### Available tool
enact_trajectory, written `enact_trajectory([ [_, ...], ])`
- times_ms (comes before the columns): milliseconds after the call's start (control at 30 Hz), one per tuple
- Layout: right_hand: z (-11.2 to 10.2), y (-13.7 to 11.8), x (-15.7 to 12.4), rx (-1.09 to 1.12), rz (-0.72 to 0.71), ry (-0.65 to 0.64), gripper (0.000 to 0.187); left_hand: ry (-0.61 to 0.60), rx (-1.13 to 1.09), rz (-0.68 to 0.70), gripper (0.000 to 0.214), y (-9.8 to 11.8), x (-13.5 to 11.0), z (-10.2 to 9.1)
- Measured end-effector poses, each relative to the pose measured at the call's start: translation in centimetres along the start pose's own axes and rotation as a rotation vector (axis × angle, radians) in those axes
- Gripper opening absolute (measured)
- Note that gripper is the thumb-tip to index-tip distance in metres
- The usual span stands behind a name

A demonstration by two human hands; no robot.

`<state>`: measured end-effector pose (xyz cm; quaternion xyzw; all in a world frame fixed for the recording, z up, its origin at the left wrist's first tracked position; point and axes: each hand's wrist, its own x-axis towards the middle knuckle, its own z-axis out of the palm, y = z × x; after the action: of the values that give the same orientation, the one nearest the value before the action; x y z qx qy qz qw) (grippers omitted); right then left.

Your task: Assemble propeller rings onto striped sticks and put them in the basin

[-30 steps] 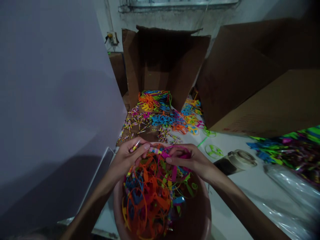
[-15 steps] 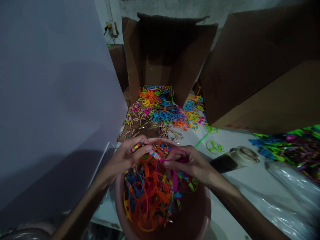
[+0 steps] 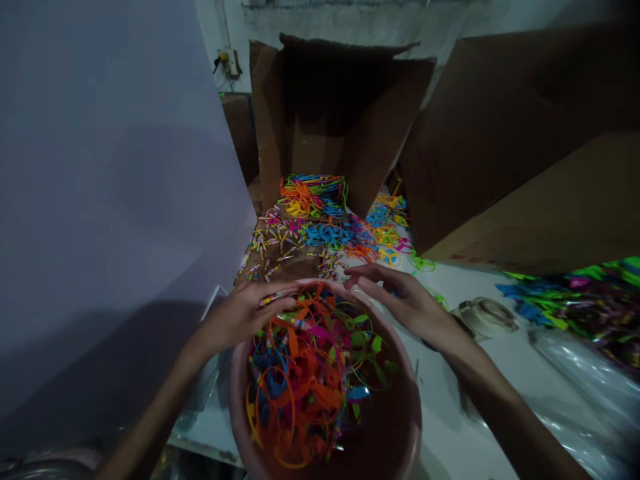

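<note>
A small striped multicoloured stick (image 3: 273, 298) shows between the fingers of my left hand (image 3: 240, 312), which is closed on it above the left rim of a pink bucket (image 3: 413, 427). My right hand (image 3: 405, 301) is over the far right rim, fingers stretched out and apart, with nothing seen in them. Inside the bucket lie tangled plastic ring propellers, many of them orange (image 3: 311, 373), along with blue, green and magenta ones. Another striped stick (image 3: 300, 324) with a magenta propeller (image 3: 320, 331) lies on top, just under my left fingertips.
Beyond the bucket, loose striped sticks (image 3: 273, 239) and coloured propellers (image 3: 327, 235) are spread before an open cardboard box (image 3: 320, 150). A larger carton (image 3: 540, 213) stands right. A tape roll (image 3: 487, 315), clear plastic bags (image 3: 590, 367) and colourful packets (image 3: 590, 300) lie at right.
The magenta propeller and striped stick between my hands have been let go into the bucket. My right hand has opened and moved up and right; my left keeps its other stick.
</note>
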<state>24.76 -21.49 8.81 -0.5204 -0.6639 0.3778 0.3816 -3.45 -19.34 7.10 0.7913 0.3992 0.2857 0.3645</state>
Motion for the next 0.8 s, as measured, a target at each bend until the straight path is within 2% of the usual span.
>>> enact_trajectory([
  [67, -0.1, -0.3, -0.3, 0.136, -0.015, 0.089, 0.032, 0.135, 0.09, -0.048, 0.029, -0.5, 0.2, 0.8],
  [133, 0.4, -1.0, -0.5, 0.374, -0.006, 0.163, 0.032, 0.172, 0.021, -0.076, 0.031, -0.2, 0.7, 2.0],
  [233, 1.6, -2.3, -0.5, 0.71, 0.041, 0.178, 0.029, -0.005, -0.279, -0.029, 0.032, 1.3, 1.6, 3.8],
  [300, 2.2, -2.8, -0.4, 0.815, 0.067, 0.17, 0.026, -0.079, -0.416, -0.005, 0.03, 2.2, 2.0, 4.7],
  [433, 2.7, -2.0, -0.2, 0.77, 0.032, 0.2, 0.011, -0.014, -0.508, -0.141, 0.026, 2.6, 1.9, 5.1],
  [467, 2.8, -1.5, -0.2, 0.717, 0.025, 0.169, 0.019, 0.0, -0.511, -0.164, 0.027, 2.5, 1.8, 4.9],
  [533, 2.9, -0.4, -0.2, 0.607, 0.064, 0.03, 0.034, -0.025, -0.478, -0.128, 0.029, 2.3, 1.4, 4.5],
  [567, 3.0, 0.1, -0.3, 0.57, 0.098, -0.038, 0.035, -0.046, -0.454, -0.097, 0.03, 2.3, 1.2, 4.3],
  [633, 3.0, 0.8, -0.3, 0.545, 0.158, -0.104, 0.025, -0.041, -0.444, -0.083, 0.025, 2.2, 1.0, 4.0],
  [733, 3.0, 1.3, -0.5, 0.572, 0.196, -0.056, 0.016, 0.072, -0.567, -0.184, 0.028, 2.1, 1.0, 4.2],
  [800, 3.0, 1.3, -0.7, 0.591, 0.212, -0.048, 0.018, 0.097, -0.672, -0.237, 0.035, 1.9, 1.1, 4.4],
])
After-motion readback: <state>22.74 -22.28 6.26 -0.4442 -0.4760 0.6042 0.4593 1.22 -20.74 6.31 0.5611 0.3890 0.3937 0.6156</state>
